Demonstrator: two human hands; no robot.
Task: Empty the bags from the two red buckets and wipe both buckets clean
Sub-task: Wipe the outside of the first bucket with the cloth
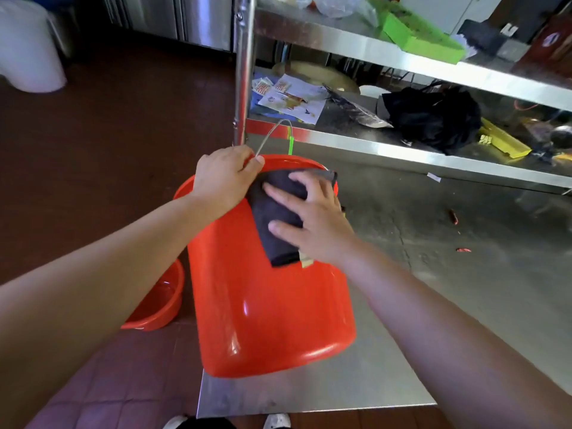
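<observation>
Flat, spread fingers of the right hand (pixel 312 218) press a dark soft cloth (pixel 275 221) on the shiny red plastic bucket (pixel 269 311). Left hand (pixel 224 178) curls round its rim on the scratched steel table (pixel 433 243); another red bucket (pixel 161 301) sits on the floor

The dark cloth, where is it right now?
In the head view, the dark cloth lies on the tipped red bucket's side near its rim, pressed flat under the right hand.

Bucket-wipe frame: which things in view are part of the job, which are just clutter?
Job:
- red bucket, on its side on the steel table
- dark cloth, pressed on it by the right hand
- left hand, grip on the rim
- second red bucket, on the floor

Clutter:
- black bag
- printed papers
- green box
- white bin
</observation>
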